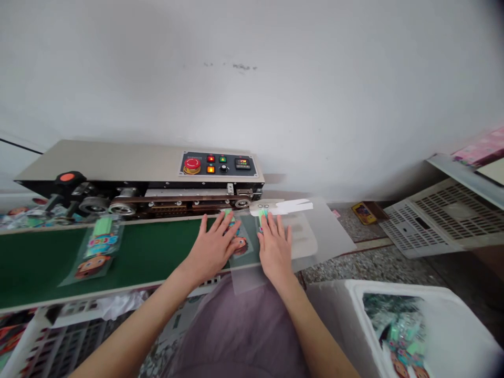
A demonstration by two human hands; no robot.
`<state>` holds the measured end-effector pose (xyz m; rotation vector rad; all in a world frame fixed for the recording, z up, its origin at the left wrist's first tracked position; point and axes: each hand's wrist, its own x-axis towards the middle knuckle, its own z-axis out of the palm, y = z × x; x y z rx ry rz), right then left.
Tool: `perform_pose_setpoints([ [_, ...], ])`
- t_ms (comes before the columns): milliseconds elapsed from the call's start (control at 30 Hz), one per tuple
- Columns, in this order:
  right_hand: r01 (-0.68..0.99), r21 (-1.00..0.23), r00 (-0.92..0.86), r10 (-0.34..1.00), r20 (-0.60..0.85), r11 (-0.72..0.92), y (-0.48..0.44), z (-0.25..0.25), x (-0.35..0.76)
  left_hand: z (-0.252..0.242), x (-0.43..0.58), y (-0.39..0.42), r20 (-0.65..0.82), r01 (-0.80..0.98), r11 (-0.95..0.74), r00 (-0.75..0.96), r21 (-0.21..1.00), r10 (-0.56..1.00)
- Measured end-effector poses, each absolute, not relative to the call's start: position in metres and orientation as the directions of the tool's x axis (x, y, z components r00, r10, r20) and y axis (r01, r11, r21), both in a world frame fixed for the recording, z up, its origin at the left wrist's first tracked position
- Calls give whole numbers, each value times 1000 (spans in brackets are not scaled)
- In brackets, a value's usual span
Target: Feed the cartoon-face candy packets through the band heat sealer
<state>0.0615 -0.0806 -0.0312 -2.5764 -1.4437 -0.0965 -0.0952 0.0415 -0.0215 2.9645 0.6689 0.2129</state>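
Observation:
My left hand (214, 244) and my right hand (274, 242) lie flat, fingers stretched out, on a clear plastic packet (246, 247) printed with a cartoon face and green top. The packet rests on the right end of the green conveyor belt (157, 252), at the mouth of the sealing machine (142, 176). Its upper edge sits near the white feed guide (283, 207). A second packet of the same kind (96, 249) lies further left on the belt, with no hand near it.
The machine's control panel (218, 164) shows a red stop button and lit lamps. A white foam box (405, 325) of packets stands at the lower right. White plastic crates (441, 218) lie on the floor at right, another crate (51, 341) under the belt. A wall rises behind.

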Motion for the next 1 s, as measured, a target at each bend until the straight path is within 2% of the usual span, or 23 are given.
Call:
perform_pose_setpoints([
  [133, 842, -141, 538, 825, 174, -520, -77, -27, 60, -18, -111, 39, 157, 472, -875, 861, 103, 483],
  [300, 844, -188, 534, 821, 201, -503, -63, -10, 86, -11, -111, 19, 193, 372, -914, 896, 163, 399],
  [500, 883, -65, 468, 860, 206, -465, -42, -9, 99, -5, -101, -8, 193, 292, -930, 922, 222, 336],
  [567, 888, -63, 458, 862, 215, -456, -40, -11, 99, -4, -93, -16, 191, 249, -940, 936, 234, 296],
  [767, 818, -413, 500, 849, 169, -400, -59, -16, 126, 7, -47, -27, 167, 262, -930, 936, 259, 310],
  [900, 811, -463, 495, 841, 220, -357, -88, -26, 136, 5, -21, -24, 110, 274, -914, 942, 298, 318],
  [1000, 832, -400, 488, 850, 197, -385, -101, -34, 125, -8, -20, -18, 62, 269, -917, 952, 295, 299],
])
